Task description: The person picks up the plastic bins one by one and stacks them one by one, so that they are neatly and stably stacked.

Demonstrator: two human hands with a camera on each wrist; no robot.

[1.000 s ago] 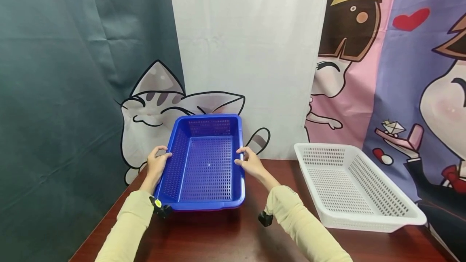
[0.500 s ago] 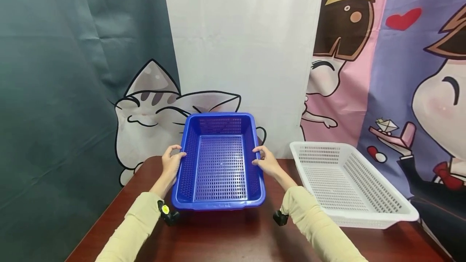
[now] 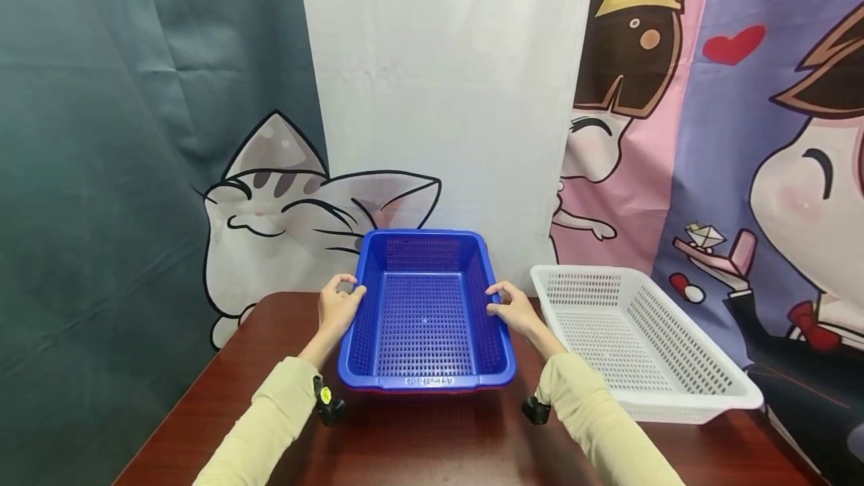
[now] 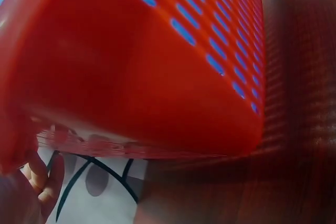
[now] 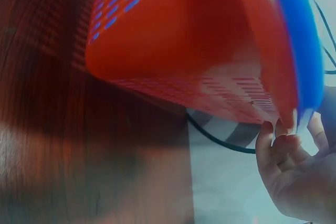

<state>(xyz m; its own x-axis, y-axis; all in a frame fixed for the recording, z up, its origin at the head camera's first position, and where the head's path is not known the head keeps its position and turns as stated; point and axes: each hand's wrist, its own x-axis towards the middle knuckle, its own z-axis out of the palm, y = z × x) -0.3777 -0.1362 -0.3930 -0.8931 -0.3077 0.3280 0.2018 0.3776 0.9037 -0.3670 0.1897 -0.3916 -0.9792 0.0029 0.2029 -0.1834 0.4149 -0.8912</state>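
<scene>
A blue perforated plastic basket (image 3: 425,321) sits nested inside a red basket (image 4: 157,77), whose rim barely shows under the blue one in the head view. My left hand (image 3: 337,311) grips the left side rims, thumb on the blue edge. On the opposite side, my right hand (image 3: 516,312) pinches the rims between thumb and fingers. In the right wrist view the fingers (image 5: 266,148) curl against the outside of the red rim. Nothing lies inside the blue basket. The stack casts a shadow on the table; whether its base touches the wood, I cannot tell.
A white perforated basket (image 3: 675,397) stands on the right of the brown wooden table (image 3: 223,388), close to my right forearm. Behind the table hangs a curtain (image 3: 445,96) printed with cartoon figures.
Both hands have carried the nested baskets to the right, toward the white basket, and lately a little lower. The grip has stayed the same. The head view has turned slightly right.
</scene>
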